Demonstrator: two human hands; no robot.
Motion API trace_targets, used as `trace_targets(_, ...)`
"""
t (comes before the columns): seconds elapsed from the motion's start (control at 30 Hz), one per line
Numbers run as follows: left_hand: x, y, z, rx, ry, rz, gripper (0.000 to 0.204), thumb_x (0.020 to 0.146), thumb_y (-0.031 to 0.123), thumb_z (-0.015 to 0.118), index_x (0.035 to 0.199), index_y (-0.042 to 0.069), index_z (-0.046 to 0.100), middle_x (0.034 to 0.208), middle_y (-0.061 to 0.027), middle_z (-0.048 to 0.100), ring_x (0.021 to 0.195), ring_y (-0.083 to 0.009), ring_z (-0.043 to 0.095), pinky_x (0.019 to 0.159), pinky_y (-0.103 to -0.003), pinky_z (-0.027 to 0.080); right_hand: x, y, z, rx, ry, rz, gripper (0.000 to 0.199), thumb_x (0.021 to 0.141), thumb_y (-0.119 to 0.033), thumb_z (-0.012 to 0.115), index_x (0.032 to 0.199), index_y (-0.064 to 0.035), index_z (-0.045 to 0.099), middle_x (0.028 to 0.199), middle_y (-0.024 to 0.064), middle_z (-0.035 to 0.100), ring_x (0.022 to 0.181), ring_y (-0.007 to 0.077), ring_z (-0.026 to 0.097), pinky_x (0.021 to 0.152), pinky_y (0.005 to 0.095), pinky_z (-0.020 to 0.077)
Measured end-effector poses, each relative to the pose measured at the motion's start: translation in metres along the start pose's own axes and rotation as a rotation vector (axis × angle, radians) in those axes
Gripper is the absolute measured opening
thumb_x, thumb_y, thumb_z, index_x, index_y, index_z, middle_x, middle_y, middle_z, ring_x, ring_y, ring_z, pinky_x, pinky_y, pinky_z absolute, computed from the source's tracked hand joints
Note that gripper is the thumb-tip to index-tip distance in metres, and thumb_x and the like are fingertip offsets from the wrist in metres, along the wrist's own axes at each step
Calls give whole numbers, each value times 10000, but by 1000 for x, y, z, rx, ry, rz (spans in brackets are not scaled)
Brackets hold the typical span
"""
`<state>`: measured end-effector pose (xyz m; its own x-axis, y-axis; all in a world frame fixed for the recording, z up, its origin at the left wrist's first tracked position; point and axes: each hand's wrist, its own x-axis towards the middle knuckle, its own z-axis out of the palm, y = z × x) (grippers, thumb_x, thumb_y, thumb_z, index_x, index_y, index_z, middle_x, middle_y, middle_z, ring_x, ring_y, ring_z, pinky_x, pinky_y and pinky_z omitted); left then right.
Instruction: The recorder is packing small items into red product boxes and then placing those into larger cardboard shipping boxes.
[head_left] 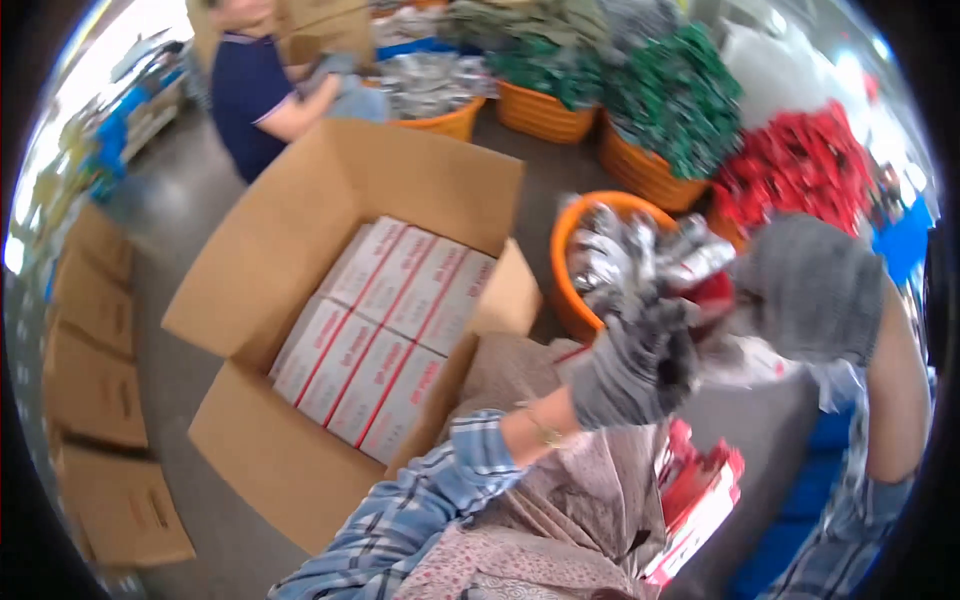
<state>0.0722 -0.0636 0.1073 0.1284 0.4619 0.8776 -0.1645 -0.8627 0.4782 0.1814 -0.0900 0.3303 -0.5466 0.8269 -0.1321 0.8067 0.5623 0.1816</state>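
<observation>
The left forearm (430, 500), in a plaid sleeve (385, 530), slanted up and rightward to a bare wrist (541, 425); the gloved left hand (635, 365) had bent fingers; the gloved right hand (815, 290) was raised higher, its fingertips unclear; the right forearm (897, 385) stood nearly upright, bare below the glove.

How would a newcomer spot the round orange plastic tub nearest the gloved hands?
Start at the open brown cardboard carton of red-striped pale boxes. Right of it, beyond the grey-gloved left hand, stands the round orange tub. Silvery packs distinguish it from green-heaped orange tubs; it's nearer than the other silver-filled orange tub.
</observation>
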Motion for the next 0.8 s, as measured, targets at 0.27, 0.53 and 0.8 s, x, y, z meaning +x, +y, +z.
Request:
trace_targets(0.27,-5,0,12,-406,-19,-135,619,659,92,722,1204,67,431,1074,-101,526,1004,-283,534,935,-412,412,-9,-7,71,226,51,264,240,753,-295,670,702,-64,634,707,129,614,687,336,590,675,409,474)
trace_targets(0.53,7,1,-15,-621,-40,-201,648,728,89,719,1263,105,353,1232,-98,448,1132,-219,482,969,-358,392,-51,-33,72,210,560,56,246,806,-277,620,943,-80,671,735,42,627,893,296,583,752,448,440)
trace_targets(0.8,3,9,-20,-795,-210,-410,606,788,255,696,1269,101,362,1267,-81,426,1166,-206,448,1005,-379,370,-42,-48,106,-112,449,156,280,782,-301,583,937,-80,657,918,66,648,950,273,565,820,493,395)
